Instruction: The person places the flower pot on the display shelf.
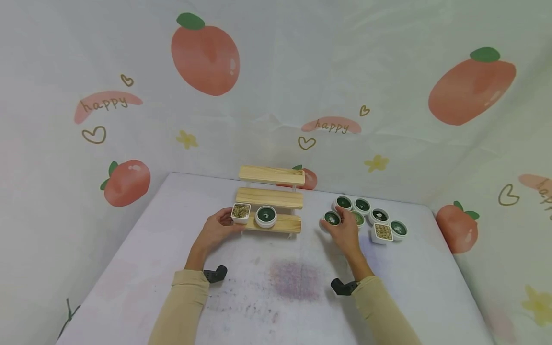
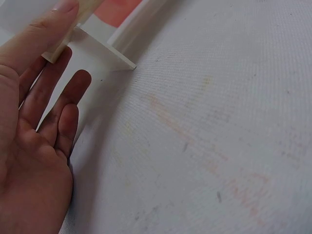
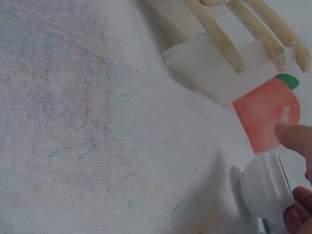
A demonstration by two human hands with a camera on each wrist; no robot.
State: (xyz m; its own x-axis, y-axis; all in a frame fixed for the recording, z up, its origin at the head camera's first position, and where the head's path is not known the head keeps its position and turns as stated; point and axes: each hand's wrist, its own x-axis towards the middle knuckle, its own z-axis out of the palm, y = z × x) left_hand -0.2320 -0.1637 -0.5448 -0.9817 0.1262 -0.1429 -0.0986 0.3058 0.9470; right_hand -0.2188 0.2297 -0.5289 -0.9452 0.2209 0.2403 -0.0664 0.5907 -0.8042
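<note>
My left hand [image 1: 217, 227] holds a small square white pot [image 1: 240, 220] at the left end of the lowest tier of a wooden stepped shelf [image 1: 276, 225]. Its thumb lies along the pot's front side, the fingers at the left and back. In the left wrist view the lower fingers [image 2: 73, 87] are spread below the tier's end. A round white pot with a dark green top [image 1: 266, 218] sits beside the square one. Over on the right, my right hand [image 1: 347, 235] grips another round white pot [image 3: 263, 187] with a green top, thumb and fingers around its sides.
Several round pots with green tops, one of them a dark green pot [image 1: 362, 206], stand grouped at the back right with a square white pot [image 1: 381, 235]. The upper tiers [image 1: 271, 175] rise behind the lowest one. A printed curtain [image 1: 276, 72] hangs behind the white table [image 1: 258, 297].
</note>
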